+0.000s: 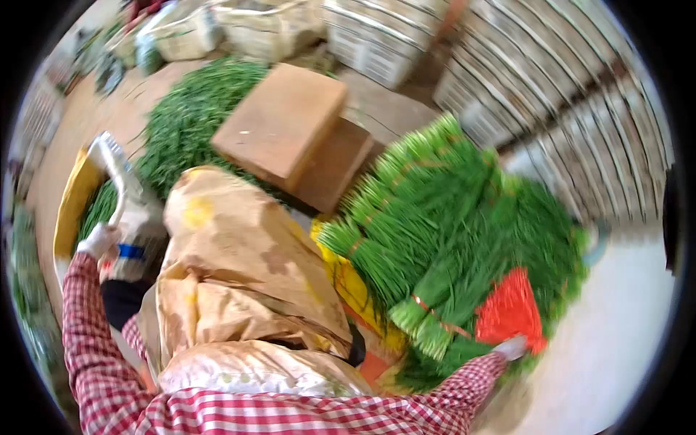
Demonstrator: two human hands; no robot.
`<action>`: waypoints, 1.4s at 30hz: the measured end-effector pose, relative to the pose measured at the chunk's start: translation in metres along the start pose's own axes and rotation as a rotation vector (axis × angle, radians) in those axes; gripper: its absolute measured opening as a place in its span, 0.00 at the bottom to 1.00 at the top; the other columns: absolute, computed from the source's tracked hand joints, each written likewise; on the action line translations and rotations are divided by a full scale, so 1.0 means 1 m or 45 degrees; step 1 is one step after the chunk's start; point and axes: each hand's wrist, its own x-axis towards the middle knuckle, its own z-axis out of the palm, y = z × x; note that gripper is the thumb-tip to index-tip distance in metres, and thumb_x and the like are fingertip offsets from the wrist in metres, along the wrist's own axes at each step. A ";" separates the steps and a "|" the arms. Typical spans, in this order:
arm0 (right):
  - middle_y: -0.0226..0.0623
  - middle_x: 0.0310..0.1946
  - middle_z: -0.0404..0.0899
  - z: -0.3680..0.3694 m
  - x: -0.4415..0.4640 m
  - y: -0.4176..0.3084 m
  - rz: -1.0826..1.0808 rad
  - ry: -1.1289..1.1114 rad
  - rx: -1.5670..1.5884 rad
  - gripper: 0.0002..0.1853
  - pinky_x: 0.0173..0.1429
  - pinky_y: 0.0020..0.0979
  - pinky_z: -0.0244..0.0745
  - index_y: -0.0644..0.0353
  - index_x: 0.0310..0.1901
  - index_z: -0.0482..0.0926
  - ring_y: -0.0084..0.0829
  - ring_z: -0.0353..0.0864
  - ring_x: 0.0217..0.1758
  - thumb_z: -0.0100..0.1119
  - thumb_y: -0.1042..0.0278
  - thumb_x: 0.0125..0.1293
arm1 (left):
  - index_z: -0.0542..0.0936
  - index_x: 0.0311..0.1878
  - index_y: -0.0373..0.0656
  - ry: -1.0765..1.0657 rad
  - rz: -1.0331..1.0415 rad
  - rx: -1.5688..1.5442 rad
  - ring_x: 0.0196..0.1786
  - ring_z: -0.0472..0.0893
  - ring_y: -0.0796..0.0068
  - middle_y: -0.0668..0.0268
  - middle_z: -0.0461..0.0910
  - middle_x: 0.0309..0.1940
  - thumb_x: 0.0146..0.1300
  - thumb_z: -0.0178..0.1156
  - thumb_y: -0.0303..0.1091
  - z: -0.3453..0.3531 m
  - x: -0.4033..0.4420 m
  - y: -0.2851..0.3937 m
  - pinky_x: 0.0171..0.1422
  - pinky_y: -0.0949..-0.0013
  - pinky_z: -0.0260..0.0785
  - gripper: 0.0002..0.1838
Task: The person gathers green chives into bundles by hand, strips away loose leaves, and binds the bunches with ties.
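Observation:
My left hand (98, 241), in a white glove, is closed on the white strap (119, 185) of a bag (139, 214) at the left. Long green leaves (98, 212) show inside, beside a yellow edge. At the right, my gloved right hand (512, 348) is at the lower edge of a bunch of red plastic ties (510, 308), its fingers closed on the ties and partly blurred. Those ties lie on a big pile of green leafy stalks (464, 217), bound in bundles. Closest to that hand is one tied bundle (428, 326) with pale cut ends.
A brown cardboard box (286, 119) stands ahead, with loose greens (199, 109) behind it. A stained brown apron (239, 246) covers my lap. Stacked white crates (536, 65) line the right; large sacks (268, 29) stand at the back.

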 end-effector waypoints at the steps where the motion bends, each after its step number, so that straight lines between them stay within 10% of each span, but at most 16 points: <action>1: 0.35 0.45 0.81 0.000 -0.030 -0.026 -0.271 -0.186 -0.171 0.12 0.55 0.39 0.72 0.54 0.45 0.81 0.35 0.78 0.49 0.50 0.63 0.66 | 0.75 0.48 0.30 0.217 -0.410 -0.957 0.19 0.80 0.69 0.58 0.80 0.20 0.65 0.53 0.36 -0.008 -0.019 0.034 0.22 0.68 0.73 0.17; 3: 0.38 0.39 0.81 0.143 -0.023 -0.121 -2.192 -0.441 0.371 0.07 0.54 0.40 0.71 0.47 0.36 0.83 0.35 0.77 0.47 0.56 0.65 0.59 | 0.76 0.50 0.32 0.317 -0.514 -0.959 0.19 0.79 0.72 0.59 0.79 0.20 0.65 0.55 0.36 -0.010 -0.032 0.047 0.21 0.70 0.72 0.17; 4: 0.40 0.38 0.81 0.074 -0.119 -0.182 -1.743 -0.617 -0.082 0.08 0.53 0.37 0.72 0.50 0.36 0.83 0.37 0.78 0.47 0.54 0.70 0.59 | 0.76 0.52 0.33 0.355 -0.545 -0.954 0.19 0.78 0.73 0.61 0.79 0.21 0.65 0.56 0.37 -0.012 -0.040 0.055 0.21 0.70 0.71 0.18; 5: 0.41 0.39 0.82 0.024 -0.166 -0.228 -2.212 -0.496 -0.265 0.08 0.49 0.37 0.75 0.56 0.36 0.82 0.39 0.79 0.43 0.53 0.68 0.61 | 0.75 0.53 0.33 0.384 -0.544 -0.978 0.20 0.77 0.75 0.63 0.79 0.22 0.64 0.57 0.37 -0.012 -0.047 0.053 0.23 0.71 0.72 0.19; 7: 0.41 0.23 0.78 -0.097 -0.248 -0.263 -2.085 -0.545 0.654 0.16 0.36 0.38 0.73 0.61 0.28 0.79 0.31 0.76 0.26 0.49 0.58 0.66 | 0.76 0.54 0.34 0.541 -0.512 -0.928 0.23 0.76 0.78 0.64 0.79 0.25 0.64 0.58 0.35 -0.012 -0.067 0.053 0.28 0.73 0.71 0.19; 10: 0.32 0.17 0.73 -0.196 -0.312 -0.333 -2.780 0.929 1.262 0.07 0.20 0.29 0.67 0.48 0.40 0.81 0.28 0.71 0.15 0.62 0.65 0.59 | 0.76 0.53 0.34 0.789 -0.521 -0.938 0.30 0.76 0.80 0.65 0.81 0.32 0.64 0.57 0.36 -0.009 -0.096 0.039 0.38 0.73 0.71 0.19; 14: 0.32 0.17 0.68 -0.299 -0.369 -0.362 -3.112 1.060 1.107 0.19 0.23 0.34 0.70 0.45 0.49 0.80 0.34 0.73 0.18 0.60 0.72 0.54 | 0.78 0.48 0.34 1.035 -0.525 -0.775 0.29 0.75 0.79 0.64 0.80 0.31 0.62 0.56 0.34 0.056 -0.131 -0.009 0.35 0.75 0.68 0.16; 17: 0.30 0.18 0.70 -0.311 -0.379 -0.411 -3.184 1.354 0.778 0.16 0.25 0.30 0.70 0.43 0.50 0.78 0.29 0.75 0.20 0.54 0.70 0.59 | 0.79 0.45 0.34 1.160 -0.650 -0.651 0.23 0.72 0.80 0.67 0.75 0.21 0.63 0.56 0.34 0.137 -0.160 -0.023 0.28 0.72 0.65 0.13; 18: 0.29 0.20 0.72 -0.303 -0.379 -0.440 -3.116 1.427 0.491 0.18 0.27 0.30 0.70 0.42 0.52 0.77 0.27 0.76 0.22 0.51 0.68 0.60 | 0.79 0.47 0.37 0.906 -0.765 -0.768 0.35 0.80 0.67 0.53 0.81 0.32 0.62 0.56 0.37 0.137 -0.175 -0.013 0.41 0.65 0.71 0.16; 20: 0.30 0.23 0.75 -0.290 -0.376 -0.490 -2.988 1.611 0.143 0.13 0.29 0.32 0.71 0.46 0.49 0.77 0.29 0.79 0.25 0.51 0.67 0.62 | 0.79 0.46 0.36 0.874 -0.947 -0.926 0.22 0.76 0.72 0.58 0.78 0.22 0.61 0.57 0.37 0.175 -0.195 -0.006 0.32 0.68 0.70 0.15; 25: 0.35 0.24 0.79 -0.279 -0.359 -0.603 -2.767 1.292 0.124 0.05 0.30 0.36 0.74 0.50 0.34 0.79 0.35 0.81 0.29 0.53 0.70 0.59 | 0.80 0.47 0.36 0.775 -1.310 -1.132 0.31 0.82 0.71 0.56 0.83 0.31 0.60 0.58 0.34 0.319 -0.240 -0.037 0.38 0.68 0.73 0.15; 30: 0.35 0.25 0.77 -0.273 -0.351 -0.644 -2.871 1.209 0.661 0.06 0.32 0.38 0.73 0.53 0.37 0.80 0.37 0.78 0.28 0.54 0.70 0.60 | 0.81 0.46 0.39 0.739 -1.266 -0.816 0.46 0.81 0.55 0.51 0.81 0.41 0.61 0.56 0.41 0.254 -0.254 0.038 0.51 0.61 0.72 0.17; 34: 0.35 0.24 0.80 -0.238 -0.313 -0.679 -2.481 1.214 0.141 0.06 0.33 0.36 0.77 0.53 0.32 0.79 0.35 0.82 0.30 0.52 0.70 0.63 | 0.81 0.47 0.46 0.566 -1.486 -0.779 0.46 0.80 0.54 0.53 0.81 0.41 0.59 0.55 0.45 0.205 -0.238 0.028 0.53 0.57 0.71 0.18; 36: 0.38 0.28 0.81 -0.249 -0.336 -0.665 -2.381 1.150 -0.142 0.13 0.35 0.35 0.78 0.59 0.50 0.75 0.38 0.83 0.33 0.50 0.74 0.65 | 0.81 0.47 0.46 0.565 -1.565 -0.764 0.45 0.80 0.55 0.54 0.82 0.39 0.59 0.56 0.44 0.201 -0.236 0.011 0.52 0.57 0.71 0.17; 40: 0.42 0.33 0.83 -0.276 -0.352 -0.671 -2.007 0.832 -0.234 0.27 0.39 0.35 0.80 0.59 0.67 0.59 0.38 0.85 0.36 0.48 0.75 0.65 | 0.82 0.43 0.48 1.171 -1.594 -0.610 0.35 0.82 0.56 0.56 0.82 0.32 0.59 0.59 0.41 0.210 -0.223 -0.029 0.42 0.58 0.74 0.12; 42: 0.44 0.34 0.83 -0.310 -0.393 -0.659 -2.078 0.775 -0.129 0.19 0.42 0.36 0.78 0.60 0.57 0.72 0.41 0.84 0.37 0.51 0.71 0.64 | 0.82 0.39 0.50 1.404 -1.648 -0.420 0.30 0.82 0.56 0.58 0.82 0.28 0.59 0.59 0.41 0.204 -0.219 -0.051 0.35 0.58 0.74 0.09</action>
